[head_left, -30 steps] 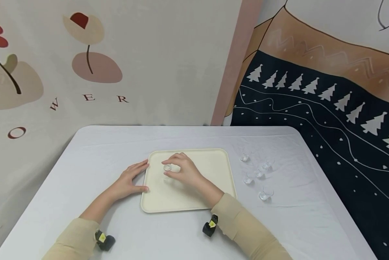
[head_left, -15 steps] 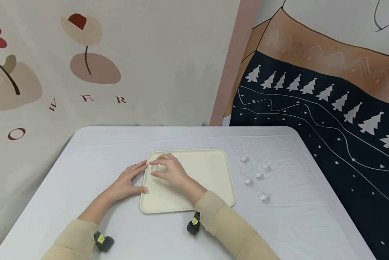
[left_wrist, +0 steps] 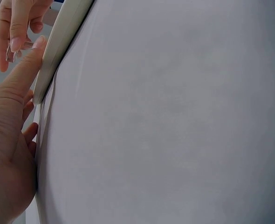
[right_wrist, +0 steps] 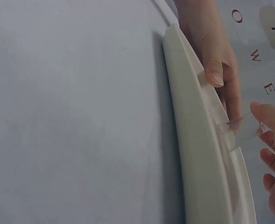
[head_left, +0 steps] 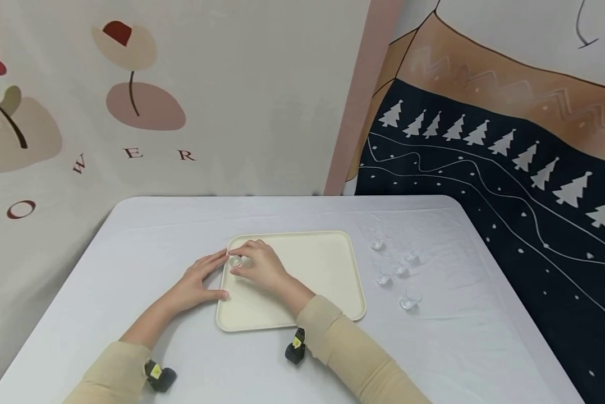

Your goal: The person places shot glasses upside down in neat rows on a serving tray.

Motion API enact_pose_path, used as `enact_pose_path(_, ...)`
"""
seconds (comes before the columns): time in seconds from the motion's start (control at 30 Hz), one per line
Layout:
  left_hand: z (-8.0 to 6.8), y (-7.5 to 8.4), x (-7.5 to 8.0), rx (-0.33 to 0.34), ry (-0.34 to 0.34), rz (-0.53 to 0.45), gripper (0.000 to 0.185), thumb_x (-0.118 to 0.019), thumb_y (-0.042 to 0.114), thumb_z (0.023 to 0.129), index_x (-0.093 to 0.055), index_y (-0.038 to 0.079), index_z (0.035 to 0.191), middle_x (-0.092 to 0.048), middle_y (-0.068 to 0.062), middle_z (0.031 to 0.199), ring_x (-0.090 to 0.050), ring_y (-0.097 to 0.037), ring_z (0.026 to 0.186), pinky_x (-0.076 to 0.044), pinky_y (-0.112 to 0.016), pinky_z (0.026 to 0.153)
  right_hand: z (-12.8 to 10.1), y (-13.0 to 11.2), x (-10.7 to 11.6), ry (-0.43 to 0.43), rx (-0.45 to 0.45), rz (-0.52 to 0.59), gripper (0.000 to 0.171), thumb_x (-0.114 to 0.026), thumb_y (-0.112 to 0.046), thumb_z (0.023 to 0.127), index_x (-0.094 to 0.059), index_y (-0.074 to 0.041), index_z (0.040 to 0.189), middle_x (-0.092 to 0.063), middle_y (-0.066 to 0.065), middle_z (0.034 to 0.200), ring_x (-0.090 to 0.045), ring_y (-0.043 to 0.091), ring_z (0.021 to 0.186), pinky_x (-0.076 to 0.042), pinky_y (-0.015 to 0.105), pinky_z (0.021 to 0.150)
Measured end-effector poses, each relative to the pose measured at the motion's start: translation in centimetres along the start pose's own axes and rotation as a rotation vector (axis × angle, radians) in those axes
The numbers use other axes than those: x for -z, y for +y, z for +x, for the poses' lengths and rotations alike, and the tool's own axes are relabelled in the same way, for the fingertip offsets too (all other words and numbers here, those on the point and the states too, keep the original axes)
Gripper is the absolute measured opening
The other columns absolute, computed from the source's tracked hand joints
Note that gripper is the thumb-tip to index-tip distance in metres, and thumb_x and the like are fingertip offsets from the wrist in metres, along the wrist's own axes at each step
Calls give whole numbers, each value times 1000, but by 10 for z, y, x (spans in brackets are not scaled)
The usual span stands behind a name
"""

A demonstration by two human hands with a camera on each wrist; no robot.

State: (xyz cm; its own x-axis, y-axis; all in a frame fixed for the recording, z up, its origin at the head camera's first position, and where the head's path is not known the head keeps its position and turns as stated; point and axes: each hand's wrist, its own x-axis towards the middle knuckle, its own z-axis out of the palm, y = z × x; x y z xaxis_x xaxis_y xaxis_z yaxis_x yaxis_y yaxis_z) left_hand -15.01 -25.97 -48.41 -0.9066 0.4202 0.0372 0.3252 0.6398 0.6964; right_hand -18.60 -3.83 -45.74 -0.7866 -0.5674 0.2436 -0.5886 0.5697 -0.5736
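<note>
My right hand (head_left: 259,264) pinches a small clear shot glass (head_left: 235,261) between thumb and fingers, over the far left corner of the cream tray (head_left: 302,280). In the right wrist view the shot glass (right_wrist: 235,133) stands upright at the tray, its rim near the fingertips. At the tray's left edge rests my left hand (head_left: 196,286), fingers straight and spread, thumb touching the rim. The left wrist view shows the left thumb (left_wrist: 28,67) lying against the tray rim (left_wrist: 60,46). Its other fingertips lie close to the right hand's fingers.
Several more clear shot glasses, one being the front glass (head_left: 410,301), stand on the white tablecloth (head_left: 464,348) right of the tray. Printed curtains (head_left: 262,101) hang behind the table. A small black wrist camera (head_left: 296,348) sits under each sleeve.
My right hand has carried the shot glass leftward across the tray to its far left corner, slowing in the last half second. My left hand has stayed at the tray's edge.
</note>
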Motion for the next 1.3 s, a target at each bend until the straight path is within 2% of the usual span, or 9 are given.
enact_pose_path(0.17,0,1,0,10,1,-6,93,-82,40,73,-37,2,145,-25,-13,155,-15,-46,138,-10,-74,102,-10,-1,11,2,-10,-11,48,-74,-38,85,-63,-20,128,-62,-8,115,-51,9,108,-40,25,96)
enact_pose_path(0.37,0,3,1,31,6,-19,95,-82,42,71,-38,3,145,-25,-12,155,-15,-45,139,-10,-73,103,-30,0,35,61,11,43,45,-76,-33,83,-65,-18,124,-63,-6,115,-52,11,106,-40,29,94)
enact_pose_path(0.67,0,2,0,48,13,-13,97,-83,43,69,-38,5,145,-26,-11,155,-16,-43,139,-9,-70,105,-63,4,73,140,-7,91,44,-79,-28,80,-67,-16,121,-64,-5,115,-52,13,108,-41,38,94)
enact_pose_path(0.87,-1,0,-2,39,16,-22,96,-83,43,69,-39,5,146,-26,-9,155,-16,-43,139,-9,-70,105,-85,10,95,195,20,111,44,-81,-24,78,-68,-15,119,-64,-5,114,-53,13,107,-41,40,94)
enact_pose_path(1.3,0,1,0,38,14,-10,97,-82,44,69,-38,5,146,-26,-9,156,-16,-42,139,-10,-69,106,-136,28,137,257,38,130,46,-84,-17,75,-68,-14,119,-62,-4,118,-52,16,110,-46,40,91)
